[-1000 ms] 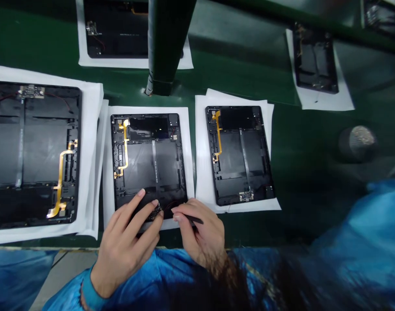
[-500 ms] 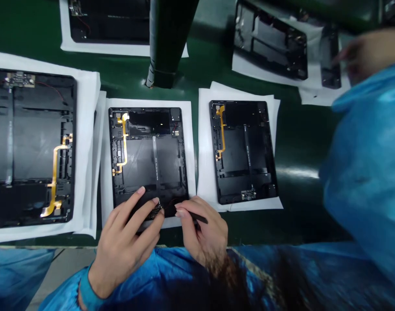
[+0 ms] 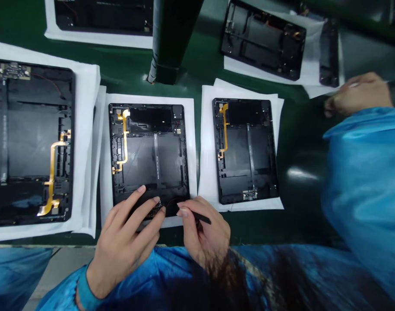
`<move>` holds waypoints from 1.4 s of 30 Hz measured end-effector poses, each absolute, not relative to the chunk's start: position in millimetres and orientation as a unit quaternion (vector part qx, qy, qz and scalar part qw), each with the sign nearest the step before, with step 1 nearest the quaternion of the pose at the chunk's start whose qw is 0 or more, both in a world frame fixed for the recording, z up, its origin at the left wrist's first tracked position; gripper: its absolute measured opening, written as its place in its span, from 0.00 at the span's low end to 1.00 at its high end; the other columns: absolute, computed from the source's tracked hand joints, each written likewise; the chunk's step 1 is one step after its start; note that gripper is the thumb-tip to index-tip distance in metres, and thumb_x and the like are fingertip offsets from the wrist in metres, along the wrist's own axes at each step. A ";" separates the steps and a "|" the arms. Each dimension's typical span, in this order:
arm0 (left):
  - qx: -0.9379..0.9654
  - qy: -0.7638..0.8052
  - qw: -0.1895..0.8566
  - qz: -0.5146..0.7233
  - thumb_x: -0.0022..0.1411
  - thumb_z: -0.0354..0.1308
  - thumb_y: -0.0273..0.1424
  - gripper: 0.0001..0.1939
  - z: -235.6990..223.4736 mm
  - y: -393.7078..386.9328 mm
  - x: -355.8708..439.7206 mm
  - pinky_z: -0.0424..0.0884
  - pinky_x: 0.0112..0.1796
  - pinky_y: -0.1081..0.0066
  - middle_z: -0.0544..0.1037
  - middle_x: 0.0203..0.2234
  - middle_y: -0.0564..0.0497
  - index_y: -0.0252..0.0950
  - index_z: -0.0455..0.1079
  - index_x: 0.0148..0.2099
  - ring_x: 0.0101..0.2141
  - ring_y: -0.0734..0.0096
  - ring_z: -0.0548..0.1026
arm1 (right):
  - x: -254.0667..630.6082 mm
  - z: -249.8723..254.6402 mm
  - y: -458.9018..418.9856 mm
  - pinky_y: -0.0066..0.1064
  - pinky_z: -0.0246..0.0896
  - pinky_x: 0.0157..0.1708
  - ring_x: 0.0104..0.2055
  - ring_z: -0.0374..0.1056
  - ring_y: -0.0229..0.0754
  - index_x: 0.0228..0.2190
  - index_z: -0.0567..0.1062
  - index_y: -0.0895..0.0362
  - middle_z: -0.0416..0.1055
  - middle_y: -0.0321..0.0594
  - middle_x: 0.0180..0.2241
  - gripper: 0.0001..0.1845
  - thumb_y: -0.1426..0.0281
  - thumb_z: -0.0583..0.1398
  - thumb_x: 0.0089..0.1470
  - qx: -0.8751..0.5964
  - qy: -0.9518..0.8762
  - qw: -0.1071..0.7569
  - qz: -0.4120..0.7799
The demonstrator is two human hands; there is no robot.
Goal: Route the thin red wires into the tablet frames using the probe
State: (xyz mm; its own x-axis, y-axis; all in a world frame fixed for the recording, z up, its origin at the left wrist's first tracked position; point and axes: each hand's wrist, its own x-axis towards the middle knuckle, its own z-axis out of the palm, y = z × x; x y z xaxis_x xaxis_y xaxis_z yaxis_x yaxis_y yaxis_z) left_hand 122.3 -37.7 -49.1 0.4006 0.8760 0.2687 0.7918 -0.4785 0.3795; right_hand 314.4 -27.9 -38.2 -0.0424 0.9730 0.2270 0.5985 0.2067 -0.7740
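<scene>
Near the middle of the tabletop's (image 3: 301, 220) near edge, an open black tablet shell (image 3: 139, 160) is lying on white paper (image 3: 192, 147). The left hand (image 3: 126, 242) is spreading over its near end, grasping nothing, its fingertips resting on and around a small circuit board (image 3: 156, 211). The right hand (image 3: 206, 231) is pinching a slim dark tool (image 3: 203, 217) over the shell's near right corner; a thin wire (image 3: 170, 201) is running from the board toward those fingertips.

As for progress, an orange flex cable (image 3: 125, 142) and a grey strip (image 3: 157, 160) are already lying along the shell, and the board is sitting at its end. The wire seems to be what is being worked on; whether it is fastened, the fingers are hiding. Beside it, toward the tabletop's right side, another shell (image 3: 234, 147) is lying untouched, also carrying a board (image 3: 249, 195).
</scene>
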 end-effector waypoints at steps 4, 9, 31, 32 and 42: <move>0.831 0.500 0.103 0.221 0.70 0.54 0.24 0.16 -50.3 -38.5 121.7 0.65 0.58 0.65 0.69 0.58 0.57 0.44 0.74 0.55 0.66 0.60 0.63 | 313.4 -37.1 -26.2 0.30 0.70 0.26 0.29 0.75 0.39 0.41 0.75 0.51 0.80 0.37 0.32 0.11 0.79 0.59 0.60 -0.567 -0.680 0.377 0.271; 0.824 0.513 0.098 0.219 0.69 0.54 0.25 0.19 -53.0 -40.0 121.5 0.65 0.61 0.66 0.69 0.58 0.59 0.48 0.74 0.57 0.65 0.62 0.63 | 315.5 -38.1 -23.8 0.32 0.72 0.28 0.29 0.74 0.40 0.41 0.75 0.52 0.80 0.38 0.31 0.11 0.78 0.59 0.60 -0.542 -0.699 0.379 0.271; 0.821 0.508 0.102 0.241 0.71 0.54 0.25 0.19 -54.9 -38.3 122.8 0.68 0.58 0.63 0.69 0.58 0.58 0.48 0.73 0.59 0.65 0.62 0.65 | 324.7 -48.2 -30.0 0.32 0.76 0.35 0.34 0.78 0.40 0.42 0.78 0.53 0.81 0.36 0.33 0.13 0.81 0.60 0.59 -0.632 -0.640 0.408 0.158; 0.821 0.509 0.097 0.238 0.71 0.53 0.26 0.18 -55.3 -38.3 122.8 0.71 0.57 0.62 0.69 0.58 0.58 0.49 0.73 0.59 0.64 0.62 0.65 | 325.3 -48.7 -30.1 0.32 0.76 0.34 0.34 0.78 0.40 0.42 0.78 0.53 0.81 0.37 0.33 0.14 0.81 0.60 0.59 -0.632 -0.635 0.411 0.166; 0.824 0.521 0.084 0.206 0.77 0.45 0.33 0.17 -51.6 -37.8 124.6 0.79 0.46 0.61 0.68 0.58 0.63 0.52 0.75 0.54 0.64 0.65 0.66 | 322.1 -37.0 -21.2 0.29 0.71 0.26 0.29 0.77 0.37 0.40 0.76 0.51 0.82 0.36 0.32 0.12 0.79 0.58 0.61 -0.585 -0.699 0.358 0.201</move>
